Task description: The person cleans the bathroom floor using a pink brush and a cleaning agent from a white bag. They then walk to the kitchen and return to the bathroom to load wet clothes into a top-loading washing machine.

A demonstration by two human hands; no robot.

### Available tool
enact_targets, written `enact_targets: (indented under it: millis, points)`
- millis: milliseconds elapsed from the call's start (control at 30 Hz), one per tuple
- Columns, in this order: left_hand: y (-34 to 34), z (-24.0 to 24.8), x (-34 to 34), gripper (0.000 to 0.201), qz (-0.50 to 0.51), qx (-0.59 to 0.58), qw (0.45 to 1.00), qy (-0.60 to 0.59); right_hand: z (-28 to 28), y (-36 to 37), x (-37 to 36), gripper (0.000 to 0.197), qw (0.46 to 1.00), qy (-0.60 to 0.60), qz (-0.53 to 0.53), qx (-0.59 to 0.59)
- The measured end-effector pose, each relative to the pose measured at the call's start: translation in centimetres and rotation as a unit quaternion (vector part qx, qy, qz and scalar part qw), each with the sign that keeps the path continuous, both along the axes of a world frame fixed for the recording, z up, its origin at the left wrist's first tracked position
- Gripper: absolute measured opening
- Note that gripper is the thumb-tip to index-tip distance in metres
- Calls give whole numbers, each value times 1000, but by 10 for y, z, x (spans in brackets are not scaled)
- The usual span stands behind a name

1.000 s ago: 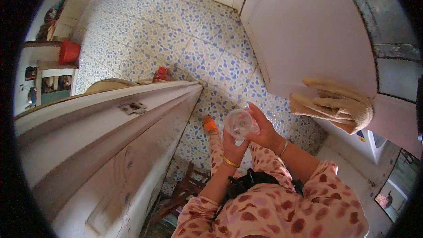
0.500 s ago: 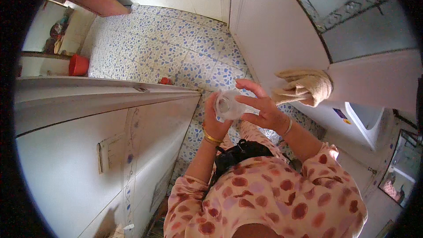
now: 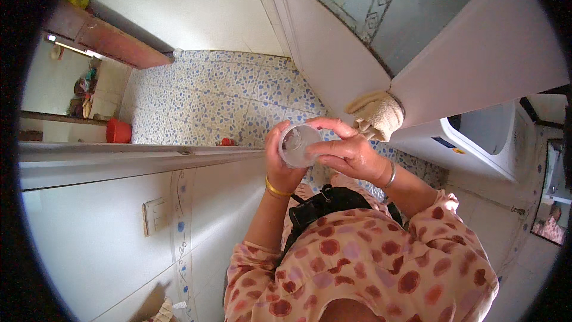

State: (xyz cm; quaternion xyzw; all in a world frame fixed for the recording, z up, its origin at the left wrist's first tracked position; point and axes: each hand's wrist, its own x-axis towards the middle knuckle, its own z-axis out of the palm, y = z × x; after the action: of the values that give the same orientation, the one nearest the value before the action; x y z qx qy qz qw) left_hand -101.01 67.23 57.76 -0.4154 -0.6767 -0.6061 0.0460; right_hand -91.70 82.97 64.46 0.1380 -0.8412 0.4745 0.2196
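A clear cup (image 3: 296,154) is held up in front of my waist, its wide round end turned up toward me. My left hand (image 3: 277,156), with a yellow bangle at the wrist, wraps round the cup's left side. From the right, my right hand (image 3: 353,156), wearing a silver bangle, grips the cup too. Its index finger lies along the far rim, and other fingers reach over the near right edge. Whether those fingertips are inside the cup or on its surface is hard to make out.
A beige towel (image 3: 378,116) hangs just past my right hand by a door with a patterned glass panel (image 3: 441,18). To the right stands a white machine or basin (image 3: 476,143). White tiled wall (image 3: 113,226) rises at left. A red bucket (image 3: 118,131) sits farther off.
The cup has turned, showing a wider round end. My right fingers, spread before, have closed in on it. The whole view has shifted, with the towel appearing farther left.
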Motion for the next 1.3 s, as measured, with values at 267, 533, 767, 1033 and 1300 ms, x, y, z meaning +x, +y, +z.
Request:
enact_targets:
  millis: [267, 533, 767, 1033, 1300]
  points:
    - [9, -7, -1, 83, -57, -19, 996, -68, -16, 12, 9, 32, 993, -51, -78, 72]
    - [-37, -9, -9, 75, 66, -165, 980, -87, -58, 9, -16, 16, 985, -119, -83, -88]
    - [-153, -114, -17, 62, 282, -132, 870, -383, -85, 5, -78, 17, 958, -203, -131, -154]
    - [-290, -270, 19, 41, 351, -231, 771, -478, -127, 0, -205, 17, 935, -251, -148, -204]
    - [-305, -280, -23, 34, 247, -326, 703, -581, -200, 32, -288, 20, 917, -308, -208, -143]
